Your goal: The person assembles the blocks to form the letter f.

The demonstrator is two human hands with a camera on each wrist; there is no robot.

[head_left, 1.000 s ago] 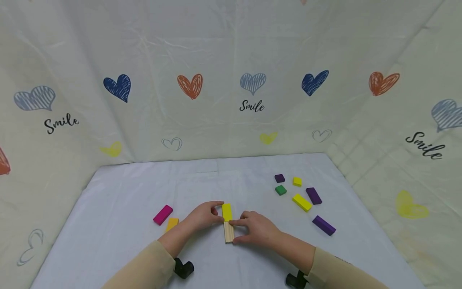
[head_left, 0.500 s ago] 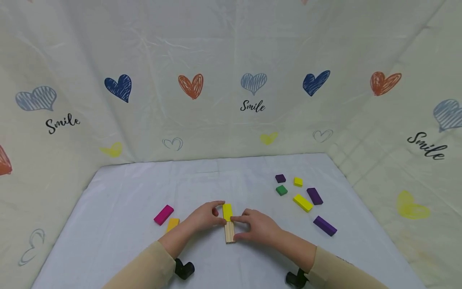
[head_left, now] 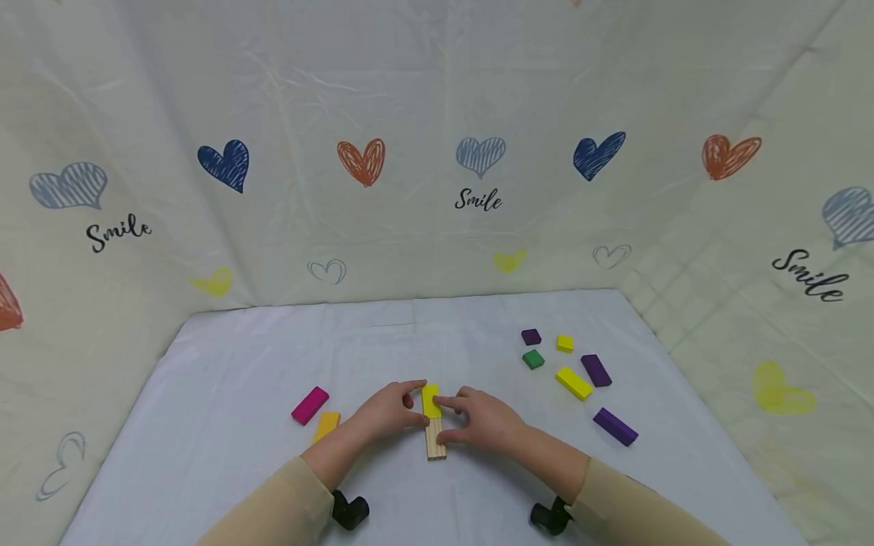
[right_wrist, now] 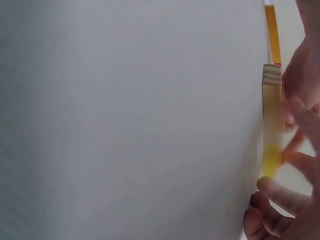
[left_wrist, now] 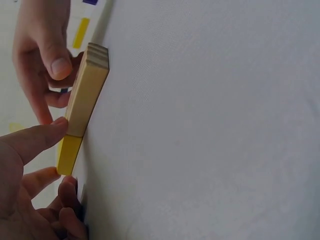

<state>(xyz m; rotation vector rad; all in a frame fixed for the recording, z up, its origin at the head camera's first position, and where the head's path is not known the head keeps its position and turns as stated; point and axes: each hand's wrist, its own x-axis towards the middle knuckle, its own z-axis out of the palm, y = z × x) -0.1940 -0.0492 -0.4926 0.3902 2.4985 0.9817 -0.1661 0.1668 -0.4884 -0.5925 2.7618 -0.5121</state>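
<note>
Long beige sleeves (head_left: pixel 273 504) on both arms, bare hands, black wrist-mounted cameras (head_left: pixel 350 509) (one under each cuff)

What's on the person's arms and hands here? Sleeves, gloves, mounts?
Both arms wear long beige sleeves. The left hand and right hand are bare, no gloves. A black camera mount sits under each wrist: left mount, right mount.

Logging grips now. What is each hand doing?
Left hand: fingers pinch the yellow block.
Right hand: fingers hold the yellow block and wooden block.
</note>
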